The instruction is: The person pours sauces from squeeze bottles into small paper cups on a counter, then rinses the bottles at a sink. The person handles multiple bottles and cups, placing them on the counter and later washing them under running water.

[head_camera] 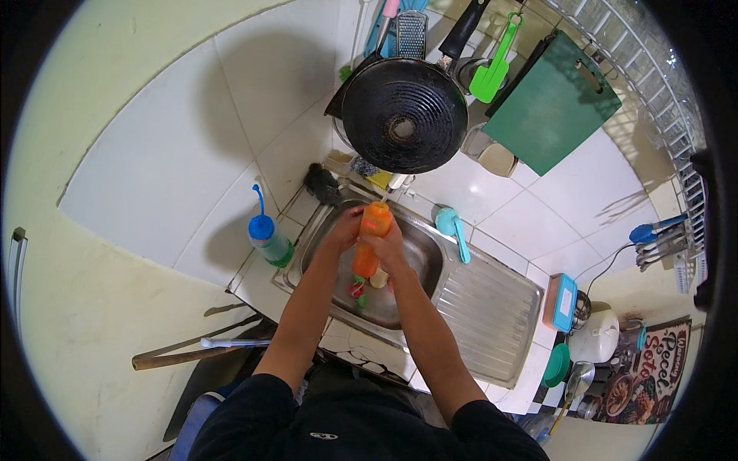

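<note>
An orange plastic bottle [376,222] is held over the stainless steel sink basin [424,253], its open mouth just under the tap [396,183]. My right hand [389,245] wraps around the bottle's middle, with the thumb across its front. On the bottle's upper left side lies my left hand [347,228], its fingertips partly hidden behind the bottle. Below the bottle's base, a small red and green item [358,290] and a round beige item [379,279] are in the basin; I cannot tell what they are.
A black frying pan [405,115] hangs above the tap. Left of the sink stands a bottle of green liquid with a blue cap [262,228]. A black scrubber [322,183] rests at the back corner. A turquoise scoop [453,230] lies behind the ribbed drainboard [490,314].
</note>
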`<state>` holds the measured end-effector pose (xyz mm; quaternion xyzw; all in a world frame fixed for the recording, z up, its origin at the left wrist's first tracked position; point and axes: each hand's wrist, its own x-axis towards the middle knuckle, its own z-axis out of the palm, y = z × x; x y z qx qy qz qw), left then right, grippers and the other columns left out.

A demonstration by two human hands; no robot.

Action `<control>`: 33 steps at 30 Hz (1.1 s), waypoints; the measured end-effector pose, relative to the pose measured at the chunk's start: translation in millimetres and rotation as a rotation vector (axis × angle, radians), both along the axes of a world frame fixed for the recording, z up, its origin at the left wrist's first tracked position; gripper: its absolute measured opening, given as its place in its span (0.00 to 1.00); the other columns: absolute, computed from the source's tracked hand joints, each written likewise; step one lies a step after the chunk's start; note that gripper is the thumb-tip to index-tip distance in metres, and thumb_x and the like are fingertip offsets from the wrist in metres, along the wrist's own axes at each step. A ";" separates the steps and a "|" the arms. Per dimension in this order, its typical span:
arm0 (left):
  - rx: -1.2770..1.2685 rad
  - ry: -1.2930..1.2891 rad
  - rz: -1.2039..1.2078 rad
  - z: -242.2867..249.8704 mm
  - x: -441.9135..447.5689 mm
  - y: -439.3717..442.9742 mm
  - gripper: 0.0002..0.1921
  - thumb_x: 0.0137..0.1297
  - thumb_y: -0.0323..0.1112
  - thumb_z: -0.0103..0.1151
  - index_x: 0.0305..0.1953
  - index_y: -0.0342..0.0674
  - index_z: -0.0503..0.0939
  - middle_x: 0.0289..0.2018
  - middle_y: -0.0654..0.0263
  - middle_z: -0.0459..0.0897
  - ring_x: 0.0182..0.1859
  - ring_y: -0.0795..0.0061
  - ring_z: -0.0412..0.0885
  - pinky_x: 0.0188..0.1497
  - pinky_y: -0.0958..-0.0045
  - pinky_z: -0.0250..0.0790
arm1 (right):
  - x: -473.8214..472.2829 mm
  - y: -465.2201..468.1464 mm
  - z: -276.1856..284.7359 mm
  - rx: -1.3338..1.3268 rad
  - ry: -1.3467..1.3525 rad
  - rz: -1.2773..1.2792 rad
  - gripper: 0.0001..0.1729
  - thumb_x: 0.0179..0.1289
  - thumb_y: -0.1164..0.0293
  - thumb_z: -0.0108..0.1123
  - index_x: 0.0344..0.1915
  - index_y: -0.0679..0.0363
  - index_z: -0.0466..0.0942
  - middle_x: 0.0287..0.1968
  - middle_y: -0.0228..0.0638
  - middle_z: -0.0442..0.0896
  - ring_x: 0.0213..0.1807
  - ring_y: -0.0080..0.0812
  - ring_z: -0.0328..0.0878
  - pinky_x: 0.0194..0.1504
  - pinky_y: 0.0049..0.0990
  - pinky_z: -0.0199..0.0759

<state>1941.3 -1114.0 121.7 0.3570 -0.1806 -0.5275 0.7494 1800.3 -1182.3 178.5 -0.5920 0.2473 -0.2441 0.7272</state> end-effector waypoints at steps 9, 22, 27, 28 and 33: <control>0.239 -0.186 0.312 17.7 -8.4 -1.3 0.17 0.75 0.35 0.68 0.59 0.31 0.87 0.53 0.61 0.91 0.51 0.73 0.88 0.59 0.72 0.80 | -0.7 3.0 11.9 -0.074 0.036 0.007 0.50 0.44 0.85 0.85 0.68 0.54 0.71 0.61 0.32 0.81 0.61 0.33 0.81 0.62 0.35 0.81; 0.390 -0.992 0.300 52.9 -13.4 3.0 0.32 0.55 0.52 0.84 0.56 0.35 0.91 0.46 0.51 0.95 0.46 0.70 0.93 0.55 0.68 0.82 | 15.6 15.2 -23.7 -0.386 -0.023 -0.183 0.42 0.54 0.81 0.81 0.68 0.55 0.72 0.58 0.36 0.85 0.61 0.36 0.83 0.61 0.36 0.79; 0.440 -1.000 0.303 65.5 -20.5 10.7 0.29 0.55 0.50 0.85 0.52 0.34 0.93 0.43 0.53 0.95 0.43 0.74 0.92 0.50 0.69 0.83 | 20.7 15.5 -33.1 -0.464 -0.059 -0.282 0.35 0.56 0.77 0.80 0.64 0.56 0.76 0.55 0.37 0.87 0.57 0.36 0.85 0.58 0.36 0.79; 0.368 -0.912 0.283 67.3 -21.0 13.3 0.28 0.56 0.48 0.85 0.52 0.33 0.92 0.43 0.55 0.95 0.43 0.75 0.91 0.50 0.69 0.83 | 19.7 15.0 -32.0 -0.449 -0.062 -0.288 0.34 0.56 0.77 0.80 0.62 0.56 0.77 0.54 0.37 0.87 0.56 0.36 0.86 0.58 0.35 0.79; 0.182 -0.629 0.171 64.5 -14.9 23.9 0.23 0.63 0.36 0.83 0.54 0.27 0.90 0.46 0.61 0.93 0.46 0.79 0.88 0.53 0.75 0.82 | 14.2 10.3 -21.9 -0.396 -0.017 -0.244 0.30 0.54 0.76 0.81 0.58 0.57 0.80 0.50 0.36 0.88 0.52 0.35 0.87 0.56 0.35 0.80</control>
